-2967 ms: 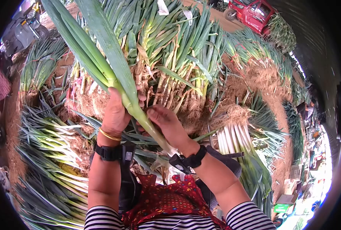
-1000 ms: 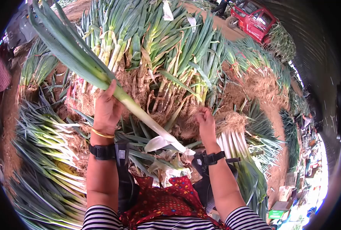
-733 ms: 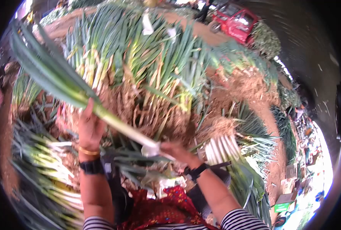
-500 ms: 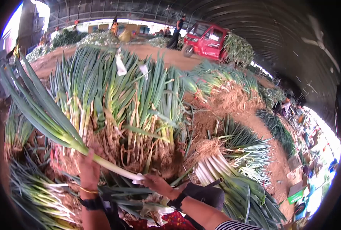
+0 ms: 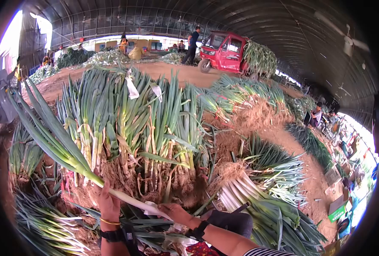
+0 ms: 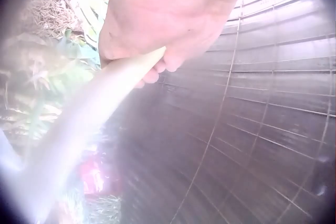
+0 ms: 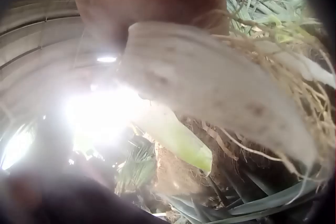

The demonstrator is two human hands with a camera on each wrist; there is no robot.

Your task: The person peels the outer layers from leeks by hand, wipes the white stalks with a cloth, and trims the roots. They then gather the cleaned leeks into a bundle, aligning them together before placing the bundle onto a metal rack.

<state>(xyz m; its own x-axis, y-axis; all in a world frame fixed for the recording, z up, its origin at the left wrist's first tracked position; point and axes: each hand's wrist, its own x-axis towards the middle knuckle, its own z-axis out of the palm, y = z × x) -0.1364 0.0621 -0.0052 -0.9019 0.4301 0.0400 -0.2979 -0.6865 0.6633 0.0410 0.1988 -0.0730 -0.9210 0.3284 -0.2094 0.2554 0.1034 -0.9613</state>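
One long leek (image 5: 76, 160) slants across the head view, green leaves at upper left and white stalk at lower right. My left hand (image 5: 108, 202) grips the stalk below the leaves; in the left wrist view the palm of this hand (image 6: 163, 16) lies along the pale stalk (image 6: 79, 108). Near the white end, my right hand (image 5: 175, 213) pinches the stalk beside a loose white layer (image 5: 149, 208). The right wrist view shows this hand (image 7: 152, 1) above a wide pale layer (image 7: 210, 82) and thin roots (image 7: 310, 103); its fingertips are hidden there.
Upright leek bundles (image 5: 125, 115) stand just in front. Trimmed leeks lie at lower left (image 5: 53, 226) and lower right (image 5: 257, 209). Farther back are a red three-wheeled vehicle (image 5: 225, 53) and a standing person (image 5: 192, 46). An open box (image 5: 338, 209) sits at right.
The head view has tilted upward, showing the roof and vehicle. My right hand, off the leek one second ago, has moved left onto its white end. My left hand keeps its grip.
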